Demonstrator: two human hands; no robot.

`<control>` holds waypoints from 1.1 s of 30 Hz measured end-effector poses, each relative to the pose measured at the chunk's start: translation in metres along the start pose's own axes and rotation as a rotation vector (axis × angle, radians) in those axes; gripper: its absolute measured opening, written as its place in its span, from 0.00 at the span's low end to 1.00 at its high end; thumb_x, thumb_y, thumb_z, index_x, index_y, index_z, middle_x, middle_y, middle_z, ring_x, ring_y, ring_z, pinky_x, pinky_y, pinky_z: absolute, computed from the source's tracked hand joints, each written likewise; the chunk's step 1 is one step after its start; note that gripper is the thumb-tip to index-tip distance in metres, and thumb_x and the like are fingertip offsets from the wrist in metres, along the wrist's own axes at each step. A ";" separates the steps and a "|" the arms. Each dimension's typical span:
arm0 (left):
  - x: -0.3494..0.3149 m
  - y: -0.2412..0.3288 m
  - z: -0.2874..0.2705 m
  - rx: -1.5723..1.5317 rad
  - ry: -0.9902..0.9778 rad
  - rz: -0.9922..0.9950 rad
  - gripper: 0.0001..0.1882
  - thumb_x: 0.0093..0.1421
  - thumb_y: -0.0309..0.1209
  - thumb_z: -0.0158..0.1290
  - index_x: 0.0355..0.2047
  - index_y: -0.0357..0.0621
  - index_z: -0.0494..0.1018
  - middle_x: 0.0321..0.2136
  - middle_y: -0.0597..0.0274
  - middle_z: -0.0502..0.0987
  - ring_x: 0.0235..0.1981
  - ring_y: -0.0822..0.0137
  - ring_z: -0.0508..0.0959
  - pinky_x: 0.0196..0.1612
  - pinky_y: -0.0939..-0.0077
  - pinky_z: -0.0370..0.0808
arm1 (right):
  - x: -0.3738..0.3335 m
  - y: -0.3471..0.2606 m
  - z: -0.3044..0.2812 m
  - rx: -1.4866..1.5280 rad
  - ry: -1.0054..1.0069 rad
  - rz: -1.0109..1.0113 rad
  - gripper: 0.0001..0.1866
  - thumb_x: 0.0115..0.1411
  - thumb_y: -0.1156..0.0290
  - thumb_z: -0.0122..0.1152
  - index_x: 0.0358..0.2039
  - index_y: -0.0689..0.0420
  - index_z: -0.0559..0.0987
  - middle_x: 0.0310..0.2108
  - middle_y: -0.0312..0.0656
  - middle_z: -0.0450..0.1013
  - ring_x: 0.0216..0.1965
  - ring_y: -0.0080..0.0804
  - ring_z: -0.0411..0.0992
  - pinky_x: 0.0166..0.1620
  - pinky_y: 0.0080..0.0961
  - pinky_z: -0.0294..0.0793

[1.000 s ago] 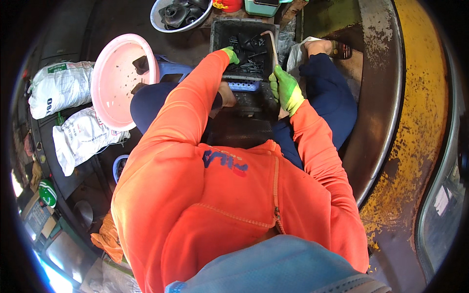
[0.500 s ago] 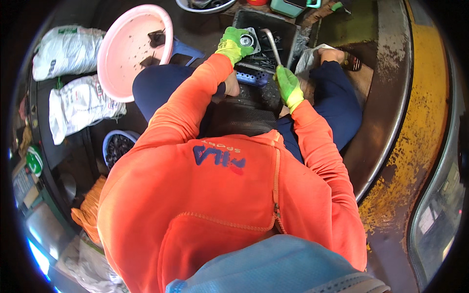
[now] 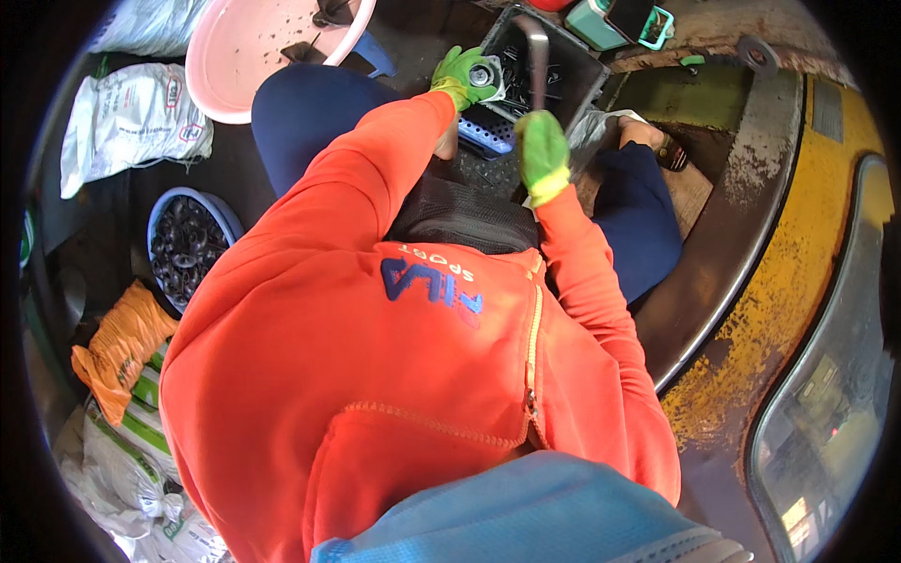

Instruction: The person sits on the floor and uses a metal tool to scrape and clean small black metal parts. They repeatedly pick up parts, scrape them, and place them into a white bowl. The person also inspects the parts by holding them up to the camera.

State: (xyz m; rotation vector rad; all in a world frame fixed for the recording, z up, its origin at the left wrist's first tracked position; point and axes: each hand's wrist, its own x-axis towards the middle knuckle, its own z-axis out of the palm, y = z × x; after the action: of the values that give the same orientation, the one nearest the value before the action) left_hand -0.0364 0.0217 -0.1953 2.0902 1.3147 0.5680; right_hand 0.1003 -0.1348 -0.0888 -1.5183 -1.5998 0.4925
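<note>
My left hand [image 3: 457,77], in a green and yellow glove, grips the edge of a small metal plate part [image 3: 484,76] with a raised round middle. It holds the part at the near left side of a black bin [image 3: 593,83] that contains dark slender pieces. In my gloved right hand [image 3: 542,155] is an L-shaped metal bar [image 3: 538,70], its bent end raised over the bin and blurred by motion. The fingers wrap around the bar's lower end. A blue perforated basket [image 3: 488,134] sits just below the left hand.
To the left are a pink basin [image 3: 221,70] with dark pieces, white sacks [image 3: 131,122], a blue tub [image 3: 225,220] of black parts and an orange bag [image 3: 122,342]. Green containers [image 3: 591,26] stand beyond the bin. A worn yellow machine frame [image 3: 751,328] curves along my right.
The metal bar has swung more upright, its bent end higher. Both hands keep their holds. The whole view has shifted, bringing the blue tub and orange bag further into sight.
</note>
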 end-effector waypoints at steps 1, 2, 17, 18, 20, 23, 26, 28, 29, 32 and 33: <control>0.000 -0.001 0.003 -0.037 0.042 0.032 0.44 0.35 0.49 0.65 0.55 0.53 0.66 0.55 0.52 0.67 0.59 0.47 0.61 0.59 0.58 0.60 | -0.001 -0.001 0.002 0.276 0.030 0.050 0.15 0.65 0.62 0.42 0.30 0.58 0.73 0.23 0.47 0.70 0.25 0.39 0.68 0.30 0.32 0.67; 0.000 -0.002 0.005 -0.025 0.032 0.006 0.43 0.36 0.48 0.65 0.54 0.52 0.67 0.53 0.51 0.68 0.58 0.47 0.63 0.58 0.58 0.62 | -0.004 0.000 0.001 0.587 0.102 0.063 0.15 0.64 0.62 0.44 0.31 0.58 0.73 0.22 0.47 0.69 0.24 0.39 0.67 0.30 0.32 0.66; 0.004 -0.006 0.014 -0.099 0.094 0.081 0.31 0.35 0.40 0.66 0.43 0.49 0.74 0.41 0.50 0.74 0.46 0.48 0.71 0.51 0.59 0.68 | -0.007 0.027 0.022 -0.268 -0.461 0.769 0.31 0.63 0.48 0.33 0.46 0.62 0.74 0.46 0.60 0.69 0.52 0.56 0.65 0.54 0.42 0.62; 0.005 -0.008 0.015 -0.095 0.112 0.085 0.32 0.35 0.41 0.66 0.44 0.48 0.74 0.41 0.50 0.74 0.46 0.47 0.71 0.50 0.59 0.68 | -0.008 0.029 0.021 -0.272 -0.369 0.678 0.28 0.64 0.49 0.35 0.43 0.62 0.74 0.43 0.59 0.71 0.49 0.56 0.68 0.51 0.43 0.65; 0.004 -0.011 0.019 -0.131 0.084 0.053 0.34 0.33 0.42 0.67 0.45 0.49 0.73 0.39 0.51 0.74 0.43 0.47 0.72 0.49 0.59 0.69 | -0.011 0.029 0.021 -0.018 -0.140 0.570 0.23 0.64 0.54 0.39 0.37 0.61 0.75 0.36 0.58 0.73 0.42 0.59 0.70 0.43 0.44 0.68; 0.003 -0.016 0.026 -0.077 0.207 0.157 0.35 0.33 0.41 0.68 0.46 0.49 0.72 0.39 0.52 0.74 0.43 0.48 0.71 0.49 0.58 0.68 | -0.012 0.029 0.021 0.098 -0.060 0.424 0.20 0.64 0.56 0.41 0.34 0.60 0.74 0.34 0.57 0.73 0.39 0.60 0.69 0.39 0.44 0.68; 0.003 -0.019 0.030 -0.086 0.175 0.121 0.36 0.32 0.41 0.68 0.46 0.51 0.72 0.41 0.53 0.73 0.45 0.48 0.70 0.51 0.58 0.67 | -0.010 0.028 0.021 -0.201 -0.378 0.613 0.25 0.64 0.52 0.37 0.38 0.61 0.75 0.41 0.59 0.72 0.47 0.58 0.68 0.48 0.46 0.66; 0.003 -0.020 0.030 -0.120 0.222 0.152 0.37 0.32 0.42 0.68 0.47 0.51 0.72 0.42 0.54 0.73 0.46 0.49 0.69 0.51 0.58 0.67 | -0.009 0.028 0.021 -0.290 -0.356 0.696 0.25 0.64 0.52 0.38 0.41 0.61 0.75 0.41 0.59 0.72 0.46 0.58 0.69 0.47 0.44 0.67; 0.003 -0.020 0.031 -0.122 0.210 0.120 0.37 0.32 0.42 0.68 0.47 0.51 0.71 0.43 0.54 0.73 0.46 0.48 0.69 0.51 0.58 0.67 | -0.007 0.028 0.021 -0.153 -0.267 0.669 0.23 0.64 0.53 0.39 0.39 0.60 0.75 0.38 0.59 0.72 0.44 0.58 0.69 0.45 0.43 0.68; 0.003 -0.021 0.032 -0.100 0.265 0.171 0.34 0.33 0.42 0.68 0.45 0.52 0.72 0.42 0.53 0.73 0.44 0.48 0.70 0.49 0.57 0.67 | -0.009 0.025 0.012 0.019 -0.046 0.414 0.18 0.65 0.58 0.40 0.31 0.58 0.73 0.28 0.54 0.72 0.35 0.56 0.71 0.36 0.44 0.68; 0.004 -0.021 0.033 -0.089 0.229 0.134 0.34 0.34 0.42 0.68 0.45 0.52 0.72 0.41 0.53 0.74 0.44 0.48 0.70 0.49 0.57 0.67 | -0.008 0.024 0.013 -0.083 -0.141 0.314 0.20 0.65 0.56 0.39 0.33 0.58 0.74 0.31 0.55 0.72 0.38 0.56 0.71 0.39 0.44 0.68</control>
State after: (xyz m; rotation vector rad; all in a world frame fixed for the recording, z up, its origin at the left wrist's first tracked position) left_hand -0.0277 0.0235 -0.2339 2.0979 1.2519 0.9304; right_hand 0.1039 -0.1346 -0.1165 -1.8456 -1.5080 0.7277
